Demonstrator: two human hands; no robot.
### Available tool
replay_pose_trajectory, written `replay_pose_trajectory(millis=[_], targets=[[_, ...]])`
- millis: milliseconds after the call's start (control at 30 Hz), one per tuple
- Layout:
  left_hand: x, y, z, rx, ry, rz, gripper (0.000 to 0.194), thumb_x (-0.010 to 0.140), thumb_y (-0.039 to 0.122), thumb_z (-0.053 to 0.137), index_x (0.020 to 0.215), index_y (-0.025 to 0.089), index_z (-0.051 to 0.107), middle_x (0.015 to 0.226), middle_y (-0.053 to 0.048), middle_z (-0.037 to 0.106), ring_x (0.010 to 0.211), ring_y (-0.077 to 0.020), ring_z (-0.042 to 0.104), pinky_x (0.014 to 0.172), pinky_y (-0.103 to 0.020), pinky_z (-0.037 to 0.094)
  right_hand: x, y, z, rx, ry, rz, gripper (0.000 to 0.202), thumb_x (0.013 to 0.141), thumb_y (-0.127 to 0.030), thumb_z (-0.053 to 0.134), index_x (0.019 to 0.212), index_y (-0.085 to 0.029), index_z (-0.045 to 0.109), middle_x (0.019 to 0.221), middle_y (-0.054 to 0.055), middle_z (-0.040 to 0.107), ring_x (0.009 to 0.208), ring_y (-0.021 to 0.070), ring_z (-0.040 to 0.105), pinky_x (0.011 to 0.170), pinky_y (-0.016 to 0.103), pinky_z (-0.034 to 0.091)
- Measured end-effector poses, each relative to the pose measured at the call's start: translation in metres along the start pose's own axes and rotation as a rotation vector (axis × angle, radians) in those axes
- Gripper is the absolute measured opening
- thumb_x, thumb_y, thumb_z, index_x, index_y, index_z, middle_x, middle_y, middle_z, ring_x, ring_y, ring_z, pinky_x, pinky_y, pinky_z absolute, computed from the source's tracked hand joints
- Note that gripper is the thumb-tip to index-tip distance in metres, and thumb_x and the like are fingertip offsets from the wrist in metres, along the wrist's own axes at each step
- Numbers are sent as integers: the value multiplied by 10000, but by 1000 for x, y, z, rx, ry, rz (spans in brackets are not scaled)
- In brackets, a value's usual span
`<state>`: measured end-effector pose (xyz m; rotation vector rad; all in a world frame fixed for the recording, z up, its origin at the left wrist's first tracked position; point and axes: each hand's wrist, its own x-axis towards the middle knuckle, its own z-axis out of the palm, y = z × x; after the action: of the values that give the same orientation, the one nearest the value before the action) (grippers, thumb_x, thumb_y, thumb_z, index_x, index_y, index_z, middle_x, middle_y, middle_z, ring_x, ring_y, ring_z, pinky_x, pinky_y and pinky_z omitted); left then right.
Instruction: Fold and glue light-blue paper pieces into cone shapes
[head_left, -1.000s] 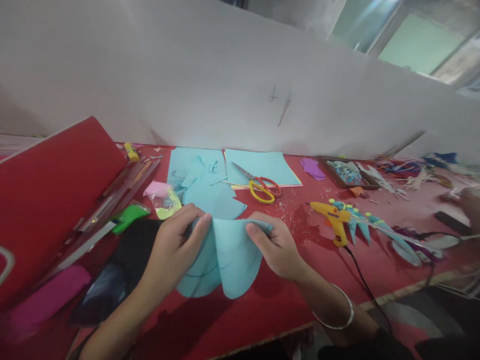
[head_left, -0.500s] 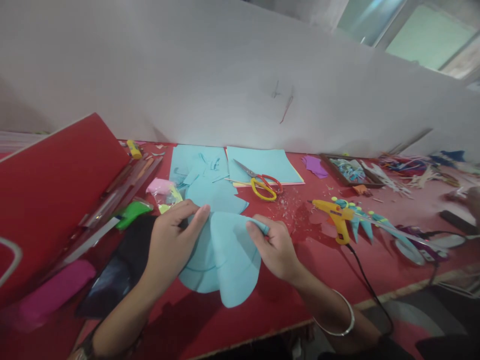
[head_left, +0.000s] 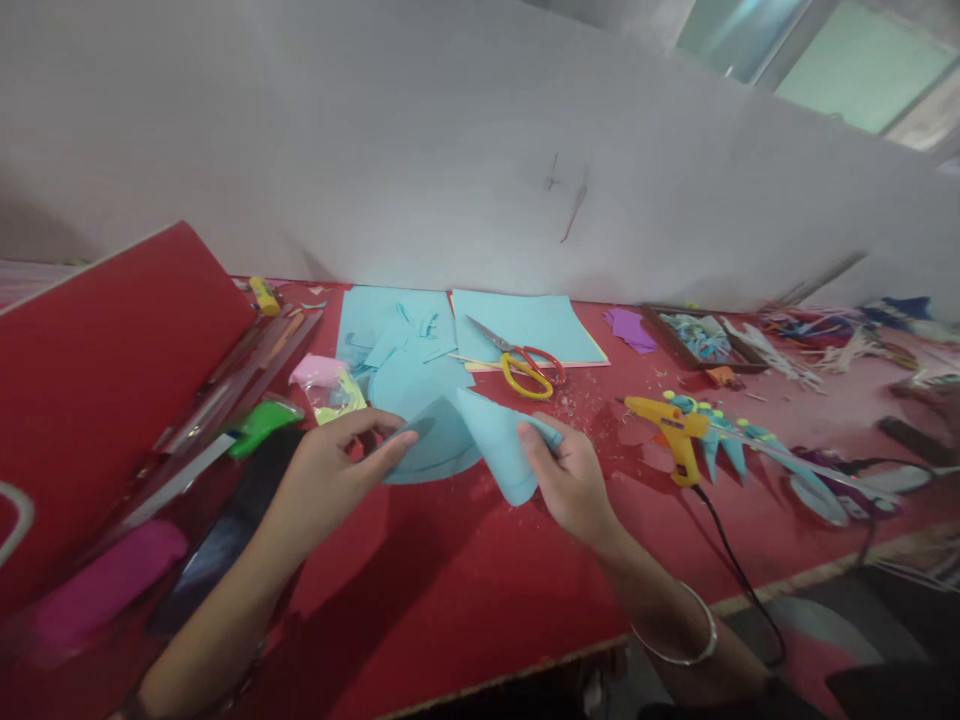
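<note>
The right hand (head_left: 566,475) holds the curled blue paper (head_left: 495,440) in a narrow grip above the red desk (head_left: 450,630), forward of which scissors (head_left: 517,362) lie open, while the left hand (head_left: 334,465) adjoins flatter blue paper (head_left: 442,445), its grip on that paper indeterminable.

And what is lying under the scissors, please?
The blades of the scissors lie over a blue sheet; the handles reach past its edge, over the red table. Whatever is directly beneath the metal and handles is covered.
</note>
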<state>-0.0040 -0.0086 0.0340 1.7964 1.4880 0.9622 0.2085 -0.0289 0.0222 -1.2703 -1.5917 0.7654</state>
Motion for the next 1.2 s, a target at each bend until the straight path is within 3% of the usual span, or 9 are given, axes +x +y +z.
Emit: replay_pose_trajectory(millis=[100,300,433,733,1033,1133,1200], targets=[[-3,-6,-7,8,-4,14,235,739,404,550,682,186,616,625,20,592,595,-124,516,562,-205,413,2,1,-6,53,27,29,398,857,-423,415,554,-207,275,504,-54,249,454,71,250,403,203,224],[-11,-8,-15,251,204,160,205,783,357,481,736,208,615,572,48,586,491,-97,475,480,-181,360,5,-1,-11,26,84,40,393,838,-443,431,552,-204,306,498,-53,263,450,71,256,394,201,245],[-14,-6,-22,314,216,200,196,784,345,486,721,225,629,598,54,629,520,-97,520,509,-172,370,6,-1,-13,-22,119,-7,378,832,-415,455,547,-199,333,491,-48,309,450,74,290,402,201,268],[-15,-10,-35,342,329,116,173,738,346,525,702,224,642,575,61,629,500,-89,502,501,-172,359,8,9,-23,-93,225,-5,338,834,-425,477,608,-175,506,536,-21,449,507,102,408,474,219,365],[-20,-17,-41,361,419,4,158,738,327,530,765,211,634,659,52,639,573,-95,525,548,-178,376,11,16,-34,-184,416,-26,347,849,-412,474,588,-185,505,523,-19,451,505,112,418,476,232,365],[-20,-16,-43,356,482,-66,158,748,332,526,781,215,627,547,64,575,502,-93,510,494,-184,358,11,16,-43,-181,527,-26,325,847,-417,481,631,-184,549,568,7,517,545,134,472,511,254,407],[-19,-15,-41,322,488,-97,156,770,334,506,798,217,605,441,83,494,424,-92,482,452,-190,344,11,14,-45,-114,525,-11,304,840,-426,489,683,-186,589,625,28,569,591,153,516,543,273,440]])
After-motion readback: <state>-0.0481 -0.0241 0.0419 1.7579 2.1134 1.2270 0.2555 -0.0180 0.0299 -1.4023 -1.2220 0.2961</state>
